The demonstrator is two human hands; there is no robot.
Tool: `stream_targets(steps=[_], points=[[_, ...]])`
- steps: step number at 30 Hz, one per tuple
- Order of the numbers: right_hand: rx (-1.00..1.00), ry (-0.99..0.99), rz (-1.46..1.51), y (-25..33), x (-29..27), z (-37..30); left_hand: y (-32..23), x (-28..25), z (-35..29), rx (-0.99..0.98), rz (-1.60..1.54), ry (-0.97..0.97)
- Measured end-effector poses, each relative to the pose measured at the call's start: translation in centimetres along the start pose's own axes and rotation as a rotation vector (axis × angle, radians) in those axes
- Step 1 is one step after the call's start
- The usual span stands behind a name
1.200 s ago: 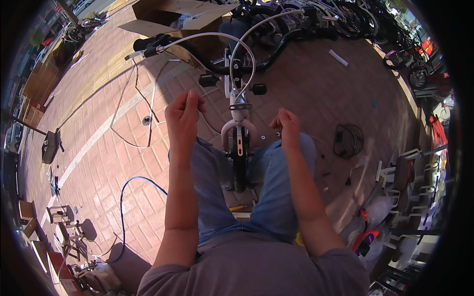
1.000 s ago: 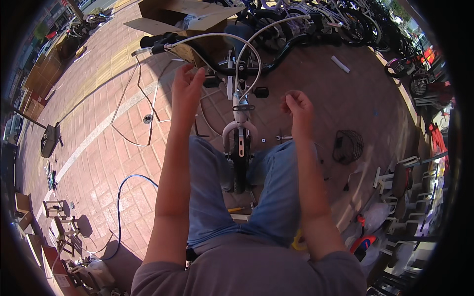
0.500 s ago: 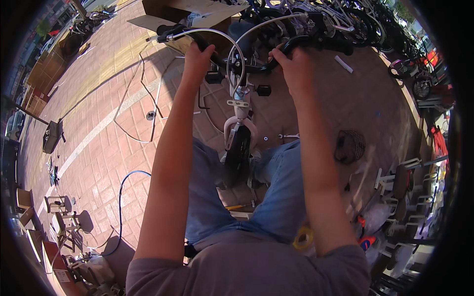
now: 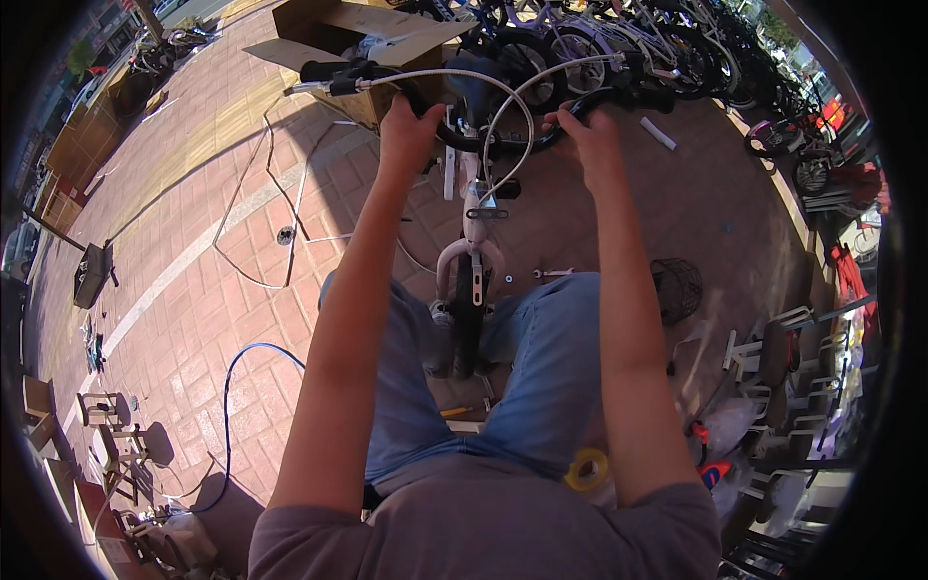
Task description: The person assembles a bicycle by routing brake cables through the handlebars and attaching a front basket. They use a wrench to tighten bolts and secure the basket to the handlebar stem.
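Observation:
In front of me stands a small bicycle with a pale pink fork [image 4: 472, 232], its black front wheel [image 4: 469, 314] between my lower legs. My left hand [image 4: 408, 135] is wrapped around the left side of the black handlebar [image 4: 505, 147]. On the bar's right side, my right hand [image 4: 588, 140] grips it with bent fingers. Both hands sit inboard of the black end grips [image 4: 646, 98]. A silvery brake cable [image 4: 530, 116] loops above the bar's middle. Behind the bar, the dark saddle [image 4: 472, 75] shows in part.
An opened cardboard box [image 4: 353, 34] stands behind the bicycle, beside rows of parked bicycles [image 4: 580, 58]. On the paving lie a wrench [image 4: 554, 273], a black wire basket [image 4: 677, 290] and a blue hose [image 4: 230, 406]. A yellow tape roll [image 4: 587, 469] is by my right hip.
The handlebar and both hands have shifted slightly right and nearer to me. The cable loop has swung right, and more of the saddle shows behind the bar.

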State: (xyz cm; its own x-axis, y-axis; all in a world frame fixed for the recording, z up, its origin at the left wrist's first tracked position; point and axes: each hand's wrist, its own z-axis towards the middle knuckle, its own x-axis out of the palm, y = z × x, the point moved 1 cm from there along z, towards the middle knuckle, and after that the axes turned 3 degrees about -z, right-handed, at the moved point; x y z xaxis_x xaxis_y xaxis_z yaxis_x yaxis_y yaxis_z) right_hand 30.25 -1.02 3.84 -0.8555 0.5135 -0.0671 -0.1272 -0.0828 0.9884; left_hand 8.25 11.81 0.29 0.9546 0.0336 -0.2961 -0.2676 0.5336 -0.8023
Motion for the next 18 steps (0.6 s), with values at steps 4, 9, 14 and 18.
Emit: stream_targets(steps=[4,9,14,18], points=[[0.010,0.016,0.025,-0.2,-0.5,0.1,-1.4,-0.1,-0.5,-0.041,-0.051,0.008],[-0.001,-0.036,0.009,-0.2,0.5,-0.8,-0.4,-1.0,-0.6,-0.099,-0.183,0.078],[0.042,-0.005,0.089,-4.3,0.9,-4.4,-0.5,-1.3,-5.5,-0.286,-0.464,0.192],[0.217,0.164,-0.050,-9.0,1.6,-9.4,-0.4,-2.0,-10.3,-0.338,-0.644,0.231]])
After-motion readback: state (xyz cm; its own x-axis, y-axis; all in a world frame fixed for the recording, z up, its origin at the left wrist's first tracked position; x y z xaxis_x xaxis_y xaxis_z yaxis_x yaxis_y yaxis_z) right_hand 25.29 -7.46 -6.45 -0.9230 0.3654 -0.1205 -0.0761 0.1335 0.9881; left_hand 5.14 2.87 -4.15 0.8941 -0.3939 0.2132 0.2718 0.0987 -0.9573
